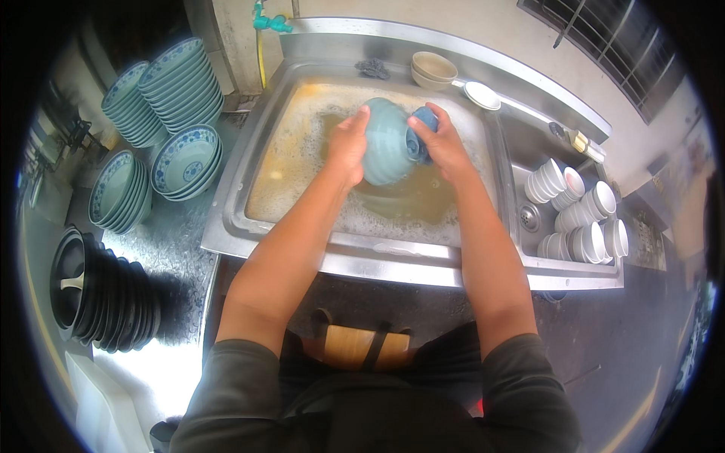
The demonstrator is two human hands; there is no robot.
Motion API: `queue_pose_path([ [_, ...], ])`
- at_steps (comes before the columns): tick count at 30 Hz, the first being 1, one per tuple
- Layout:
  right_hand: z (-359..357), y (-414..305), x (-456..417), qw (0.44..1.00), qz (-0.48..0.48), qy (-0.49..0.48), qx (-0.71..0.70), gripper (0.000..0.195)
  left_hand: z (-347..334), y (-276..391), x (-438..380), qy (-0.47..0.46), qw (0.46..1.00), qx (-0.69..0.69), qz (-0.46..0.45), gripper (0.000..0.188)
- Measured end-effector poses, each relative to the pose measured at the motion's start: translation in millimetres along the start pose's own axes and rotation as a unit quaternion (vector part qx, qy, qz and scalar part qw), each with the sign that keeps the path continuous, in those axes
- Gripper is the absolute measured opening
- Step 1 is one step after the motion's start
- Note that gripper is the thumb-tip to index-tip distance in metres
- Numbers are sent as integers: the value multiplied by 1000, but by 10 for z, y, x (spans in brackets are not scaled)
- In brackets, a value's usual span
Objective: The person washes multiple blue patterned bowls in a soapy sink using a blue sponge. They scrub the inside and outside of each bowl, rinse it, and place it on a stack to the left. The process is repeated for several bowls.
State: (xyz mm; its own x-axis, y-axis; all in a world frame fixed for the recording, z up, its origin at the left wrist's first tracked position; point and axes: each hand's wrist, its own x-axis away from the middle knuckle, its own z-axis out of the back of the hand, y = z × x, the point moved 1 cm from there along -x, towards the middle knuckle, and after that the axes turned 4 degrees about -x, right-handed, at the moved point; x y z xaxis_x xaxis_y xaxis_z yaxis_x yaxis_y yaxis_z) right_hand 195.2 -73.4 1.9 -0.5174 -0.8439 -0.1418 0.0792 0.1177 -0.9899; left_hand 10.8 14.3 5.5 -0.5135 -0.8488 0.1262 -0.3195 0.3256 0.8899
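My left hand (350, 144) grips the left side of a pale blue-green bowl (388, 144), tilted above the soapy water of a stainless steel sink basin (232, 195). A crumpled blue cloth (418, 144) is held in my right hand (442, 139), at the bowl's right edge. The bowl's inside mostly faces away and cannot be seen. Foam and brownish water (408, 198) lie below both hands.
Stacked patterned bowls (184, 85) and black bowls (124, 300) stand on the metal table at left. Beige bowls (433, 68), small white dishes (481, 96) and a dark scourer (372, 68) sit on the rear ledge. White cups (586, 206) fill part of the right basin. A green tap (272, 22) is behind.
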Motion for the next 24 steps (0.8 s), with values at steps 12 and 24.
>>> queue_pose_path([
  [12,57,89,3,985,-127,15,-119,56,20,84,-1,23,998,13,-59,41],
  [24,17,151,-7,960,-188,7,-209,29,34,59,-40,14,996,40,-74,45],
])
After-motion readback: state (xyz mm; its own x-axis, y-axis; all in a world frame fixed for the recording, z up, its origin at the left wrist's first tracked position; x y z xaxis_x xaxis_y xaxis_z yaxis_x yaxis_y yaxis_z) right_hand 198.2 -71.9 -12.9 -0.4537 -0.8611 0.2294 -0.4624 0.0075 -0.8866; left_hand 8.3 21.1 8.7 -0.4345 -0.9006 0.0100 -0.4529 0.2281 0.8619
